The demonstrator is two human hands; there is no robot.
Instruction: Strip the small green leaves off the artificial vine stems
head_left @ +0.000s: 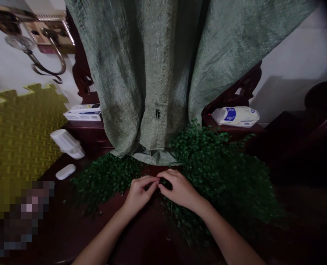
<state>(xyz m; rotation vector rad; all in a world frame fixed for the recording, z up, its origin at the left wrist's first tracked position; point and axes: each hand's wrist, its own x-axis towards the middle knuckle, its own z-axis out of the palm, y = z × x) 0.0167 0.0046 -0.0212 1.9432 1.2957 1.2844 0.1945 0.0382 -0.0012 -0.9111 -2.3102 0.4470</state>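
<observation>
Both left hand (141, 189) and right hand (178, 187) met at narrowed fingertips, any hold impossible to tell; green sprigs (221, 173) lay heaped either side on the table (141, 232), seemingly best served by light pinches

head view | from above | faces forward, down | near tabletop (141, 235)

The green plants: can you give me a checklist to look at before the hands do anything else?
1. Left hand and right hand close together: ok, fingertips meet or nearly meet.
2. Something pinched between them: cannot tell.
3. Left pile and right pile apart: ok.
4. Tabletop free of loose bits: not ok.
5. Sack without holes: not ok, one hole shows low down.
</observation>
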